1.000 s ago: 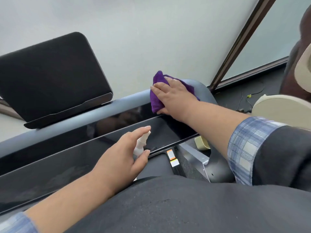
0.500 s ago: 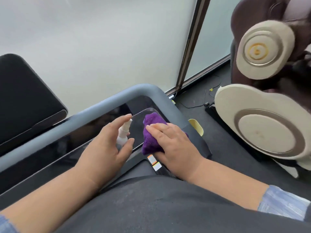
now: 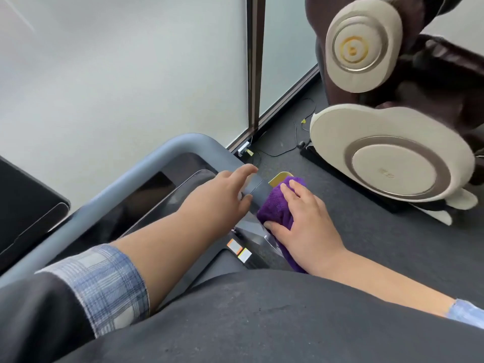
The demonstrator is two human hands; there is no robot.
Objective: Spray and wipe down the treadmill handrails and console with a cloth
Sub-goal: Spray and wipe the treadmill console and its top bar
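On smooth grey handrail (image 3: 259, 192), right hand (image 3: 306, 226) flat on plush purple cloth (image 3: 277, 208), left hand (image 3: 225, 195) grip unclear.

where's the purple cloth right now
In the head view, the purple cloth is right of centre, pressed by the right hand against the treadmill's right handrail, beside the left hand.

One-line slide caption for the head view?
Right hand presses a purple cloth onto the treadmill's grey side handrail while the left hand reaches alongside.

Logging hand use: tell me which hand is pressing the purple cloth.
The right hand, spread over the purple cloth on the side handrail. The left hand grips a mostly hidden spray bottle instead.
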